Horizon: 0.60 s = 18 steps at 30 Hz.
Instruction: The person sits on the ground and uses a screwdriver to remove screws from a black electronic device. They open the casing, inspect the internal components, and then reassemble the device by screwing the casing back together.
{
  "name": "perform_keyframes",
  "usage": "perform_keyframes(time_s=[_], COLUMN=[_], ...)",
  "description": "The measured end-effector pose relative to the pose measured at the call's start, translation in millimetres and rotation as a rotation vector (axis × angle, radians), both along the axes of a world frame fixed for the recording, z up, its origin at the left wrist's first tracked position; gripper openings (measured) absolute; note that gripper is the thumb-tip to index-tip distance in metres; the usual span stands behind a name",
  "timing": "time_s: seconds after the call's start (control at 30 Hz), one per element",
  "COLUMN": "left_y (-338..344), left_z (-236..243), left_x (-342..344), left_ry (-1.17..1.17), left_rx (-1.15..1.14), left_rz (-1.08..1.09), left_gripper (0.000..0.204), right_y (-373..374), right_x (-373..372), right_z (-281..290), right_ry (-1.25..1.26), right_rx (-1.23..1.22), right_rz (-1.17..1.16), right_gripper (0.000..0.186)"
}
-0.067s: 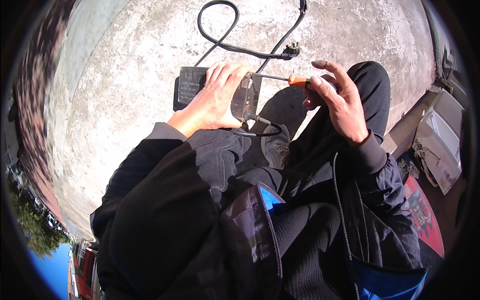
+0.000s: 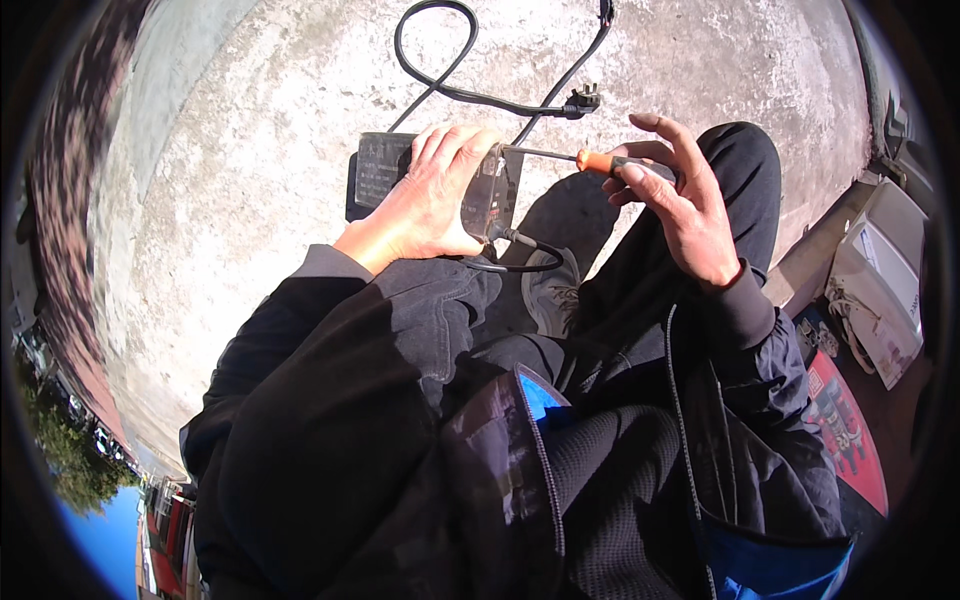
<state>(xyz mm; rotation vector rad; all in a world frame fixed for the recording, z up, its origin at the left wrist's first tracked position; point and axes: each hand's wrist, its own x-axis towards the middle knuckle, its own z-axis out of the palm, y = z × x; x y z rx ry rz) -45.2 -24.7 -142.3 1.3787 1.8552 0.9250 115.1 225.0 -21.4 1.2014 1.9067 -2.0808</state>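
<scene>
My left hand (image 2: 435, 190) is wrapped over a black box-shaped charger or power adapter (image 2: 381, 170), which has pale print on its upper face. Between the thumb and fingers of my right hand (image 2: 685, 200) is a screwdriver (image 2: 598, 162) with an orange and black handle. Its thin shaft runs left, and the tip meets the far corner of the box's right end; the exact contact point is too small to make out. A black cable (image 2: 548, 262) leaves the same end of the box near my left thumb and loops back beneath it.
A looped black cord (image 2: 470, 95) with a plug (image 2: 584, 98) lies on the sunlit, worn concrete ground (image 2: 280, 110) beyond the box. My bent knee (image 2: 745, 155) rises beside my right hand. At the right stand a white container (image 2: 880, 270) and a red printed package (image 2: 845, 430).
The fingers of my right hand have shifted slightly on the screwdriver, and more of its dark handle shows. My left hand and the box look unmoved.
</scene>
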Motion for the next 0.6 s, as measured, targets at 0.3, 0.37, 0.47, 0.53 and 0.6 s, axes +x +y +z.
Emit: perform_keyframes(time_s=[0.3,0.37,0.47,0.53,0.6], left_y=[0,1,1,1,2], left_z=[-1,-1,0,1,2], left_x=[0,0,0,-1,-1], left_ry=[-0.014,-0.017,-0.011,-0.013,-0.028], left_rx=[0.008,0.001,-0.001,-0.001,-0.005], left_rz=[0.003,-0.002,-0.007,-0.010,-0.008], left_gripper=[0.119,0.119,0.119,0.119,0.119], right_y=[10,4,2,9,13], right_x=[2,5,5,2,1], right_z=[3,2,0,3,6], right_ry=[-0.122,0.095,0.116,-0.127,-0.228], right_rx=[-0.087,0.031,-0.050,-0.101,-0.138], right_rz=[0.051,0.086,0.047,0.007,0.022], right_gripper=[0.049,0.046,0.041,0.031,0.037])
